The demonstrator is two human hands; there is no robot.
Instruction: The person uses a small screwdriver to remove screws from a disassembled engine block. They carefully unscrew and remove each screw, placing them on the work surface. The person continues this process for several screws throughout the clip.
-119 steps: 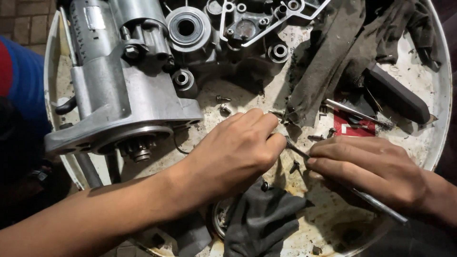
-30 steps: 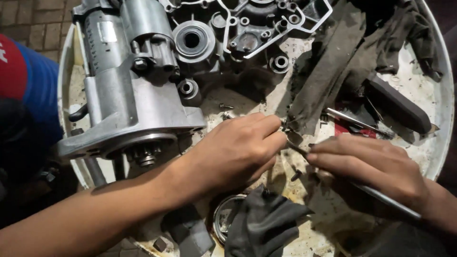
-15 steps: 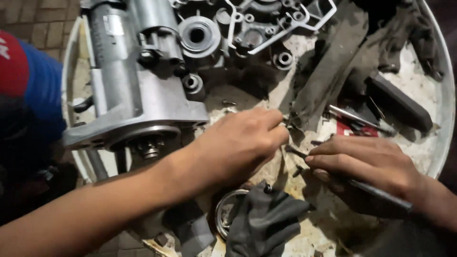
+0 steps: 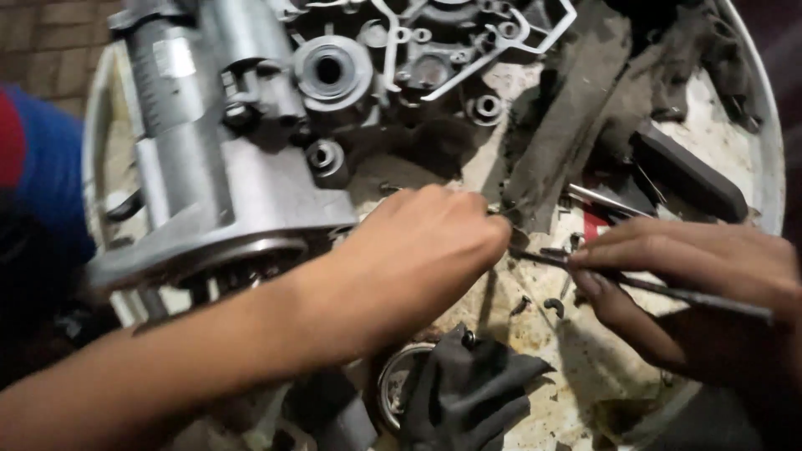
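Observation:
My left hand (image 4: pixel 422 255) reaches across a dirty white tray (image 4: pixel 764 159), its fingertips pinched together near a small part I cannot make out, beside the tip of a thin metal rod. My right hand (image 4: pixel 693 280) grips that rod (image 4: pixel 668 288), which points left toward the left fingertips. A small C-shaped clip (image 4: pixel 553 307) and a small bolt (image 4: pixel 520 304) lie on the tray just below the rod tip. A grey engine casing (image 4: pixel 209 150) fills the upper left.
A dark greasy rag (image 4: pixel 568 117) drapes over the upper middle of the tray. A black tool handle (image 4: pixel 689 175) lies at the upper right, a red scrap (image 4: pixel 593 225) beside it. A dark glove (image 4: pixel 472 392) and a round metal ring (image 4: pixel 393 384) sit near the front.
Both hands stay close together over the same spot. The right hand has shifted slightly with the rod, and the view has drifted a little.

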